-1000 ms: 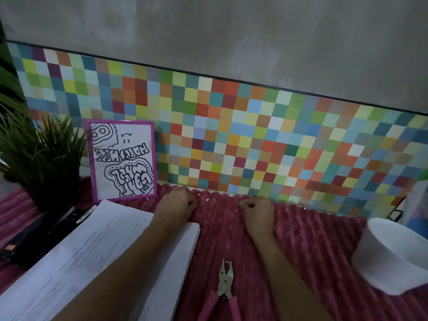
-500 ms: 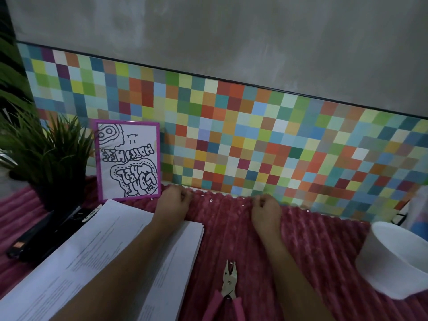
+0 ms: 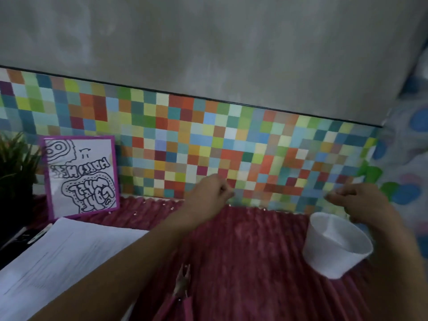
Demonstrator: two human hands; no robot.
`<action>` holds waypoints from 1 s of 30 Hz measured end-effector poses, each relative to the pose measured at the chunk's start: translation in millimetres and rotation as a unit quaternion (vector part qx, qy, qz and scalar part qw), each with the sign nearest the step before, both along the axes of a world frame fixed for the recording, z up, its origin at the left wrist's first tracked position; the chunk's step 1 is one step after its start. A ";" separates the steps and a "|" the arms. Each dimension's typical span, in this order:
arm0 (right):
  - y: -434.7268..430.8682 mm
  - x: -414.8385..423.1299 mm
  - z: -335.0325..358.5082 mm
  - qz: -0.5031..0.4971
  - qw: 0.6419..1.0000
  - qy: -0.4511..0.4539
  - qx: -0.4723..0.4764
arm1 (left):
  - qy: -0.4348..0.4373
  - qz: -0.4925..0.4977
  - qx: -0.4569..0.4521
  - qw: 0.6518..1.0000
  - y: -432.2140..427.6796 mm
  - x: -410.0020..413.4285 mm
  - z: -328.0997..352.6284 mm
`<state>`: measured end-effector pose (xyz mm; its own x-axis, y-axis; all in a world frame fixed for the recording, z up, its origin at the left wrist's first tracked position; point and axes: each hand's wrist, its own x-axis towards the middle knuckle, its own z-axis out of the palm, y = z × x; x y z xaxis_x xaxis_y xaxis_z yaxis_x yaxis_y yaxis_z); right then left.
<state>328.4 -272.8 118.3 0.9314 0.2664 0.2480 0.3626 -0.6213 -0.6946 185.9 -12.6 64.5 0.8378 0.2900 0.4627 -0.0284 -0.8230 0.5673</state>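
Observation:
My left hand [image 3: 208, 193] hovers above the back edge of the pink ribbed cloth [image 3: 250, 251], close to the mosaic wall strip, its fingertips drawn together. My right hand [image 3: 361, 202] hangs just above and behind the white paper cup [image 3: 335, 246], its fingers also bunched at the tips. Whether either hand pinches anything is too small and blurred to tell. Tiny pale beads [image 3: 164, 203] lie scattered along the cloth's far edge. Pink-handled pliers [image 3: 181, 286] rest on the cloth between my forearms.
A stack of printed papers [image 3: 58, 258] lies at the left under my left forearm. A purple-framed drawing [image 3: 81, 174] leans on the wall beside a potted plant [image 3: 16, 163]. Dark items [image 3: 14, 237] sit beside the papers. A patterned fabric [image 3: 405, 158] hangs at the right.
Both hands lifted off the cloth's back edge and moved right; my right hand is now over the white cup. The view swung right as well.

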 end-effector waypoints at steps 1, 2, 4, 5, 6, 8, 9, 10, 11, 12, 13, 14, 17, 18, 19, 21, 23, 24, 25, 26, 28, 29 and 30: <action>-9.5 1.9 0.4 -0.013 1.000 0.018 -0.008 | 0.002 -0.028 -0.003 1.000 -21.0 12.1 2.8; -16.1 3.8 0.7 -0.023 0.999 0.029 -0.019 | 0.000 -0.054 -0.011 0.998 -41.1 23.4 4.1; -25.1 7.6 1.3 -0.028 0.998 0.034 -0.044 | -0.019 -0.106 -0.033 0.994 -77.8 43.9 4.8; -27.4 8.4 1.4 -0.030 0.997 0.040 -0.054 | -0.033 -0.126 -0.040 0.991 -93.8 52.1 5.8; -29.3 8.5 0.9 -0.033 0.996 0.051 -0.060 | -0.041 -0.138 -0.047 0.988 -106.8 60.6 5.7; -32.4 8.7 -2.9 -0.040 0.994 0.075 -0.069 | -0.037 -0.151 -0.059 0.986 -125.2 76.3 4.0; -33.4 8.0 -5.4 -0.039 0.993 0.081 -0.075 | -0.031 -0.152 -0.054 0.986 -131.6 85.0 0.7; -34.6 8.2 -8.0 -0.037 0.993 0.086 -0.079 | -0.025 -0.148 -0.040 0.988 -136.3 93.2 -3.0; -35.8 9.0 -10.1 -0.034 0.992 0.088 -0.082 | -0.017 -0.143 -0.023 0.989 -139.9 100.9 -7.3; -37.6 10.8 -11.8 -0.032 0.991 0.090 -0.089 | -0.013 -0.141 -0.007 0.990 -142.6 107.2 -11.2; -39.4 12.1 -12.5 -0.032 0.990 0.096 -0.099 | -0.010 -0.139 0.008 0.990 -144.7 112.0 -14.5; -42.0 13.3 -12.8 -0.033 0.989 0.102 -0.104 | -0.010 -0.136 0.023 0.990 -147.3 114.1 -16.0; -46.0 14.1 -15.1 -0.033 0.991 0.108 -0.068 | -0.024 -0.125 0.044 0.991 -153.1 113.5 -15.7; -46.2 13.2 -16.2 -0.039 0.992 0.107 -0.045 | -0.029 -0.123 0.037 0.991 -154.3 113.0 -15.3; -45.5 12.2 -16.9 -0.049 0.993 0.108 -0.024 | -0.033 -0.119 0.026 0.992 -155.6 113.1 -15.1; -41.6 12.6 -17.3 -0.064 0.992 0.108 -0.011 | -0.035 -0.105 0.016 0.994 -158.2 113.6 -14.1; -38.5 14.5 -16.7 -0.067 0.992 0.103 -0.033 | -0.029 -0.097 0.013 0.995 -157.6 118.0 -17.4; -37.6 15.9 -16.4 -0.066 0.992 0.095 -0.045 | -0.024 -0.104 0.010 0.994 -156.9 119.4 -18.0; -36.9 17.5 -17.0 -0.067 0.992 0.086 -0.056 | -0.016 -0.115 0.010 0.993 -155.9 121.3 -18.6; -37.0 19.0 -19.0 -0.066 0.993 0.073 -0.068 | -0.006 -0.126 0.017 0.992 -154.6 122.8 -19.8; -37.6 18.5 -24.8 -0.061 0.992 0.037 -0.106 | 0.017 -0.139 0.032 0.990 -152.4 124.8 -22.4; -38.0 17.9 -28.2 -0.056 0.990 0.022 -0.125 | 0.030 -0.138 0.036 0.989 -152.7 123.9 -22.0; -38.9 17.7 -31.4 -0.048 0.989 0.012 -0.137 | 0.043 -0.133 0.039 0.989 -154.3 122.6 -20.8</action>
<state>346.1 -311.7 86.8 0.9607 0.2295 0.1561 0.2773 -0.8184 -0.5034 308.4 -166.9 43.7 0.9165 0.0210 0.3994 -0.2042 -0.8341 0.5124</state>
